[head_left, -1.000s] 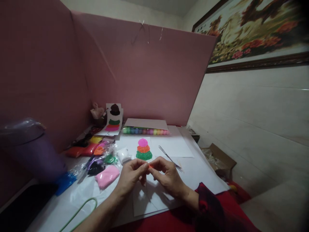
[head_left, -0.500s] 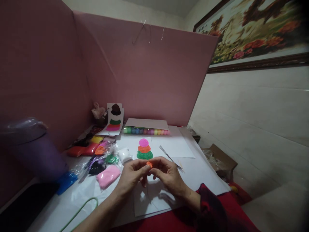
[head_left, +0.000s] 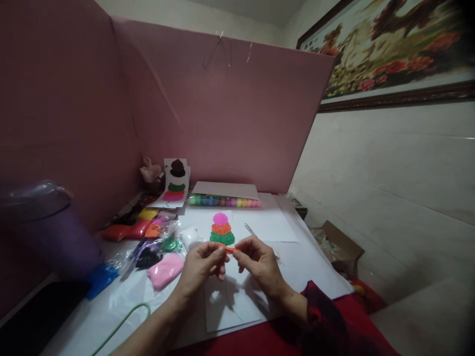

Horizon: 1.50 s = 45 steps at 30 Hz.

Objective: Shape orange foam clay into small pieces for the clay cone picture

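Note:
Between my two hands a small strip of orange modelling clay point(head_left: 232, 250) is stretched out over the white paper. My left hand point(head_left: 203, 264) pinches its left end between thumb and fingers. The right end is pinched by my right hand point(head_left: 261, 264). Just beyond my fingers lies a paper with a stacked clay figure point(head_left: 221, 229), pink on top, orange in the middle and green below. A metal tweezers-like tool point(head_left: 250, 230) rests behind my right hand, partly hidden by it.
Clay packets, among them a pink one point(head_left: 166, 271) and a white one point(head_left: 190, 237), lie on the left. A purple cup point(head_left: 55, 237) stands at far left. At the back are a pack of coloured clay point(head_left: 224, 200) and a decorated sheet point(head_left: 175, 185). An open cardboard box point(head_left: 339, 242) sits right.
My hands have moved slightly apart. The orange clay, a small folded lump before, is now drawn out into a longer strip between them.

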{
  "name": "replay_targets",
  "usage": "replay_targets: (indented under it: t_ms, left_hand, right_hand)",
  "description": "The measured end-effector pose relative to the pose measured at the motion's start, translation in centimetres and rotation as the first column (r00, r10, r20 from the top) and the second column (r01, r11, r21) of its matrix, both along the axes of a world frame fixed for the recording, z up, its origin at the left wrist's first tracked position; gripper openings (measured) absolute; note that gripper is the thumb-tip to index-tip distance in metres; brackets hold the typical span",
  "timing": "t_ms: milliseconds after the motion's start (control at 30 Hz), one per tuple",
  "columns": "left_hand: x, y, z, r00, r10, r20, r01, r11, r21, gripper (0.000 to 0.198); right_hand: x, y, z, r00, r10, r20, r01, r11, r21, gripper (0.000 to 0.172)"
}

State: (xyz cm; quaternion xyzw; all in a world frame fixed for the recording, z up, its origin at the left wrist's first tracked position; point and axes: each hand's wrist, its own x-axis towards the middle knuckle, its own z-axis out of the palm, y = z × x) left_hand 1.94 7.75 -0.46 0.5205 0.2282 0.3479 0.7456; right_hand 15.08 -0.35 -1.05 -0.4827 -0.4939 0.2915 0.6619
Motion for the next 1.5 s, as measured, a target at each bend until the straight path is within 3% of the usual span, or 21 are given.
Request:
replay_targets:
  t_ms: [167,267,400,500,667,800,1000,1100,1233,1300,1500]
  left_hand:
    - [-0.2,0.2,0.3,0.998,0.050,0.022,-0.049,0.996,-0.072,0.032]
    - [-0.3,0.0,0.4,0.998,-0.056,-0.014,0.055,0.996,-0.070,0.039]
    - [-0.3,-0.2,0.2,0.964,-0.265,-0.005,0.264,0.963,-0.049,0.031]
    - [-0.3,-0.2,0.2,0.955,-0.296,0.021,0.296,0.954,-0.050,0.029]
    - [-0.4,-0.3,0.7,0.975,-0.222,-0.017,0.222,0.975,0.023,0.028]
    - [-0.4,-0.6,1.1,0.991,-0.104,-0.079,0.115,0.982,0.150,0.027]
    - [-0.3,-0.8,0.9,0.992,0.006,-0.126,0.028,0.963,0.267,0.022]
    - [-0.3,-0.7,0.8,0.994,-0.015,-0.113,0.040,0.973,0.226,0.020]
    - [-0.4,-0.6,1.2,0.986,-0.155,-0.066,0.157,0.987,0.025,0.020]
    - [-0.4,-0.7,1.5,0.985,-0.170,-0.040,0.168,0.984,-0.052,0.023]
    - [-0.2,-0.7,1.2,0.983,-0.170,-0.069,0.162,0.982,-0.101,0.024]
  right_hand:
    - [0.5,0.4,-0.1,0.996,-0.007,-0.094,0.009,1.000,0.018,0.016]
    - [0.3,0.2,0.0,0.997,0.028,-0.077,-0.028,1.000,0.000,0.014]
    - [-0.1,-0.2,0.1,0.998,0.062,-0.014,-0.062,0.998,-0.022,0.009]
    - [0.0,-0.3,0.1,0.998,0.047,0.038,-0.048,0.998,0.033,0.011]
    - [0.2,-0.3,0.2,0.987,0.082,0.138,-0.092,0.993,0.073,0.020]
    - [0.0,-0.4,0.1,0.991,0.111,0.078,-0.115,0.992,0.054,0.029]
    - [-0.1,-0.3,0.0,0.996,0.079,0.034,-0.079,0.997,0.002,0.012]
    - [-0.1,-0.3,0.1,0.996,0.076,0.053,-0.076,0.997,-0.002,0.012]
    - [-0.1,-0.4,0.5,0.994,0.074,0.079,-0.074,0.997,0.001,0.013]
    - [-0.1,-0.6,0.7,0.993,0.062,0.099,-0.062,0.998,-0.002,0.012]
    - [-0.4,-0.8,0.7,0.982,0.055,0.180,-0.052,0.998,-0.022,0.010]
